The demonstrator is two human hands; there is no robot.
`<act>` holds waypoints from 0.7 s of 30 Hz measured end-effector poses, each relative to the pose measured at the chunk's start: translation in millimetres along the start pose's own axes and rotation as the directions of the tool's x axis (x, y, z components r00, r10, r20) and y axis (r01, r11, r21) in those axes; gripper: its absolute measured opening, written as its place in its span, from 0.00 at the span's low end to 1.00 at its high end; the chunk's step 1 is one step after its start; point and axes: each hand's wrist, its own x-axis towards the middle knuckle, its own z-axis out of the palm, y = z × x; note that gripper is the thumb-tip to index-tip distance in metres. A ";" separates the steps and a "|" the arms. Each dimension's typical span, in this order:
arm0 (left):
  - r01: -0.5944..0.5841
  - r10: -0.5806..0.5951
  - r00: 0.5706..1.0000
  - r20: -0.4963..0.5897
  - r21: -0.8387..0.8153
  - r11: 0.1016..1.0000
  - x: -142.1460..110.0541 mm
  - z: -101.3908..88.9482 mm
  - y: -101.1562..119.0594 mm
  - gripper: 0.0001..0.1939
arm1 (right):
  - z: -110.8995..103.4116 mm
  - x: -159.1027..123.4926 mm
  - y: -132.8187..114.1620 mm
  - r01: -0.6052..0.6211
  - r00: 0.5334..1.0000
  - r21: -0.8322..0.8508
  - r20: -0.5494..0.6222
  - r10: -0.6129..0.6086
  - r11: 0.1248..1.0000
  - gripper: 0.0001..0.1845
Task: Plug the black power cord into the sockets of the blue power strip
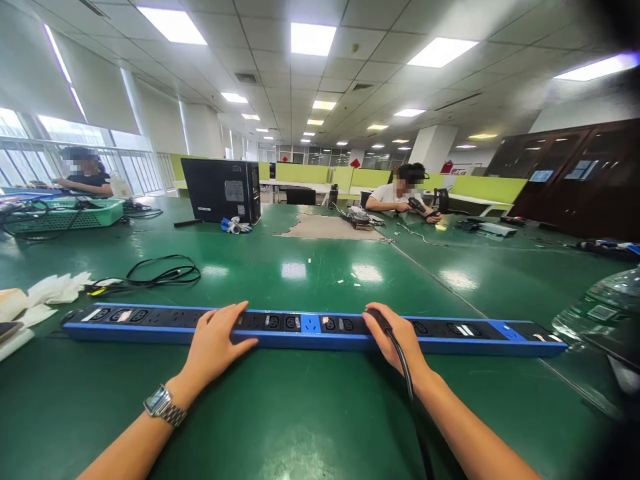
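Observation:
A long blue power strip [335, 341] with a black socket face lies across the green table in front of me. My left hand [216, 340] rests over its left half, fingers on the far edge and thumb apart along the near side. Closed around a black plug [379, 319], my right hand [397, 337] is at the strip right of the middle. Whether the plug sits in a socket is hidden by the fingers. From the plug a black power cord [407, 373] runs down past my right wrist. A blue socket [311, 324] shows between my hands.
A coiled black cable [165, 270] lies behind the strip's left end, near crumpled white tissues [60, 290]. Farther back stand a black computer case [220, 190] and a green basket [75, 217]. A plastic bottle [600, 307] lies at right. Two people sit across the table.

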 end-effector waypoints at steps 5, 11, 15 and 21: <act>-0.012 0.012 1.000 0.003 0.001 1.000 -0.1 1.4 -1.4 0.32 | -4.3 3.0 1.8 -0.007 0.999 0.023 0.042 0.006 1.000 0.20; -0.012 0.012 1.000 -0.010 0.000 1.000 0.8 2.1 -2.6 0.31 | -8.7 11.6 -3.5 -0.049 0.996 -0.091 0.071 0.056 0.995 0.21; -0.017 0.017 1.000 -0.022 -0.006 1.000 0.7 2.8 -4.3 0.31 | -12.8 25.3 -3.3 -0.019 0.985 -0.098 0.171 0.035 0.995 0.20; -0.028 0.028 0.999 -0.040 -0.001 1.000 0.0 4.6 -5.8 0.30 | -22.2 44.2 1.0 -0.004 0.946 -0.067 0.322 0.026 0.998 0.23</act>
